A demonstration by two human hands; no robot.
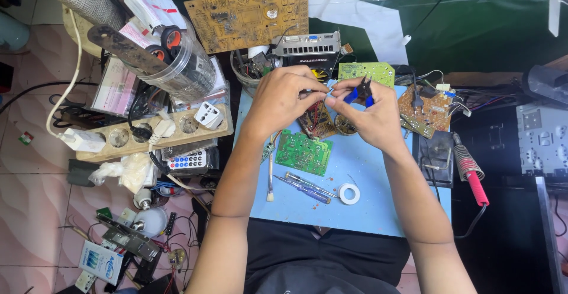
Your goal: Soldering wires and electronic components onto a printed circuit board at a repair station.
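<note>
My left hand (284, 95) pinches a small component or wire between its fingertips, above a small brown circuit board (318, 122) on the blue mat (367, 169). My right hand (370, 110) grips blue-handled cutters (360, 90), whose jaws point at the left fingertips. The two hands almost touch over the mat's far edge. What the left fingers pinch is too small to name.
On the mat lie a green circuit board (304, 152), a screwdriver (305, 187), a brush (270, 172) and a white tape roll (349, 194). A soldering iron (470, 172) rests at right. A power strip (154, 131), clear jar (177, 63) and more boards crowd the left and back.
</note>
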